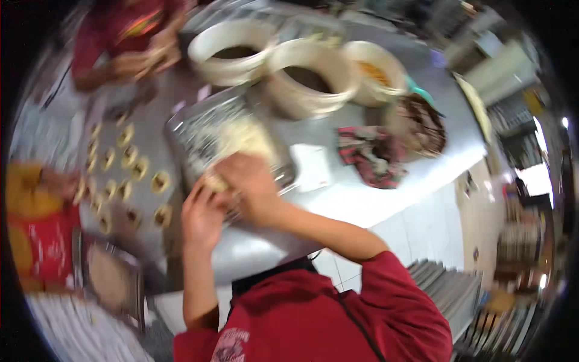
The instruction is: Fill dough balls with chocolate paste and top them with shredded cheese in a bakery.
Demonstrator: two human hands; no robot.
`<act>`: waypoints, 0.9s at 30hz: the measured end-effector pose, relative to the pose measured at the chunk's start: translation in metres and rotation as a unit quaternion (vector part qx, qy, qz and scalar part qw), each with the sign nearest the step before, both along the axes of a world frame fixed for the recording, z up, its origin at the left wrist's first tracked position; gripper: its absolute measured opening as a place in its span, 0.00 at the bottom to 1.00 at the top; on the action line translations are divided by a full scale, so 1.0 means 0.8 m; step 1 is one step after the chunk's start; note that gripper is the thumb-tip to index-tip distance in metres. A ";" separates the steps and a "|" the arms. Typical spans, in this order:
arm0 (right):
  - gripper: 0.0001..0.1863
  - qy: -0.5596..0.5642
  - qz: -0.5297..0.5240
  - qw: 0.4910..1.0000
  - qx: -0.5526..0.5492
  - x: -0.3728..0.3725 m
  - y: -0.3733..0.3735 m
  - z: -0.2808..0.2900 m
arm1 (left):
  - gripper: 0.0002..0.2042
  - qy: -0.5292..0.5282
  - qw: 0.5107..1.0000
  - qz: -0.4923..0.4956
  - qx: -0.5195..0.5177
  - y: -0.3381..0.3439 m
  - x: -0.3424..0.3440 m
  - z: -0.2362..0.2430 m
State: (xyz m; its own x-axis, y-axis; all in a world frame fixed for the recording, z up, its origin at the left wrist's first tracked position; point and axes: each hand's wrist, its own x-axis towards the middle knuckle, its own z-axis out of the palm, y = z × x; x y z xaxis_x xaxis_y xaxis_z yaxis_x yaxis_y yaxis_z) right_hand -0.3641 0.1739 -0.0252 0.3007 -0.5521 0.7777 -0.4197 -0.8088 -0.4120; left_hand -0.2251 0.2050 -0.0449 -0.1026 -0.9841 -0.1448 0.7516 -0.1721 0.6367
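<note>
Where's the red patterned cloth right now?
In the head view, the cloth lies on the metal table, right of the white sheet and the right hand.

dough (248, 137) in tray (283, 171); tubs (289, 99) behind; cloth (381, 166) right

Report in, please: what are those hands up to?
Left hand and right hand together, pale dough between them. Clear tray beneath, pale mass inside. Checked cloth rightward, clear of hands.

Person's wearing a dark red short-sleeved fabric shirt (295, 332); loose right sleeve (404, 289) is ending near the elbow. Pale chest print (231, 346) is showing, blurred. Thin dark cord (362, 329) is running diagonally down the shirt's right side.
</note>
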 end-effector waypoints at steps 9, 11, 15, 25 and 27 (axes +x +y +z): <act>0.25 0.064 -0.142 0.986 0.056 -0.014 0.005 0.024 | 0.17 -0.040 0.994 -0.090 -0.039 -0.023 -0.025 0.034; 0.27 -0.036 -0.126 0.990 0.051 -0.017 0.000 0.041 | 0.18 -0.035 0.995 -0.069 -0.060 -0.017 -0.014 0.042; 0.20 -0.124 0.031 0.937 0.324 -0.038 -0.030 0.009 | 0.18 -0.012 0.994 -0.058 -0.095 -0.039 -0.022 0.015; 0.10 -0.195 0.238 0.741 0.597 0.013 0.027 0.100 | 0.14 0.131 0.934 -0.315 -0.105 -0.006 0.029 0.016; 0.11 -0.188 0.238 0.731 0.612 0.022 0.033 0.092 | 0.14 0.075 0.937 -0.341 -0.008 -0.008 0.029 0.002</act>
